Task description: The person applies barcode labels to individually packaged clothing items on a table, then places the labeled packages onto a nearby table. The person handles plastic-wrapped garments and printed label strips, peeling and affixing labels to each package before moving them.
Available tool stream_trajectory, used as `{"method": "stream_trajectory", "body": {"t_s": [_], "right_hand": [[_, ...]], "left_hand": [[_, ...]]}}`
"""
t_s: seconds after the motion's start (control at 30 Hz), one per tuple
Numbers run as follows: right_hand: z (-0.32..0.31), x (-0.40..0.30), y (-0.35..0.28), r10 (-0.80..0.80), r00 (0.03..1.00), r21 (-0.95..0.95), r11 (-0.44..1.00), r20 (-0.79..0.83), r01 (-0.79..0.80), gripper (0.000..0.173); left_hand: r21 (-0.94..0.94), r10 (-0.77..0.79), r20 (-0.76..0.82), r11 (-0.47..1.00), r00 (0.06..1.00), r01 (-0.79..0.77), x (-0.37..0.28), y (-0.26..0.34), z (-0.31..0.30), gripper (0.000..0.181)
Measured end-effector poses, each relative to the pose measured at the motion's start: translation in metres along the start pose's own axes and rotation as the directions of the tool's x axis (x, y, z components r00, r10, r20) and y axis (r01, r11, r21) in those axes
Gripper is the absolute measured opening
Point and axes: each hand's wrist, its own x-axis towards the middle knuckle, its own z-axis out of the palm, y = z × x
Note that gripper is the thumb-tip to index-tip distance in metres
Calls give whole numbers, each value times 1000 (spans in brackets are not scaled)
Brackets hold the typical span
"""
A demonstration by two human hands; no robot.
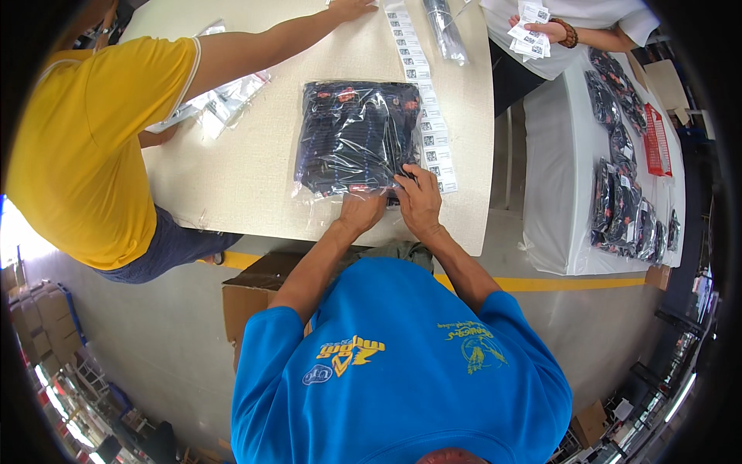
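A clear plastic bag lies on the table in front of me. It holds a folded dark garment with orange-red patterns and small blue dots. My left hand is at the bag's near edge; its fingers are hidden beneath the plastic and cloth, so whether they grip is unclear. At the near right corner my right hand pinches the bag's edge with bent fingers. A long strip of white labels with printed codes runs along the bag's right side, close to my right hand.
A person in a yellow shirt reaches across the table from the left, near clear plastic bags. Another person's hand holds labels at far right. Bagged garments and a red basket occupy a side table. A cardboard box stands below.
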Motion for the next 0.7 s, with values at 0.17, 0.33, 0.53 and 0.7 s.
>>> {"method": "stream_trajectory", "body": {"t_s": [0.17, 0.33, 0.53, 0.7], "right_hand": [[2, -14, 6, -15, 999, -16, 1000, 50, 15, 36], [6, -26, 3, 33, 994, -16, 999, 106, -32, 42], [11, -31, 1, 109, 991, -17, 994, 73, -108, 42], [9, -34, 3, 116, 992, -49, 992, 55, -113, 41]], "left_hand": [[-96, -3, 111, 995, 994, 13, 0, -30, 32, 30], [-23, 68, 5, 997, 998, -67, -21, -54, 51, 33], [34, -69, 394, 998, 917, 60, -31, -23, -15, 29], [-215, -25, 12, 976, 1000, 27, -75, -21, -54, 26]]}}
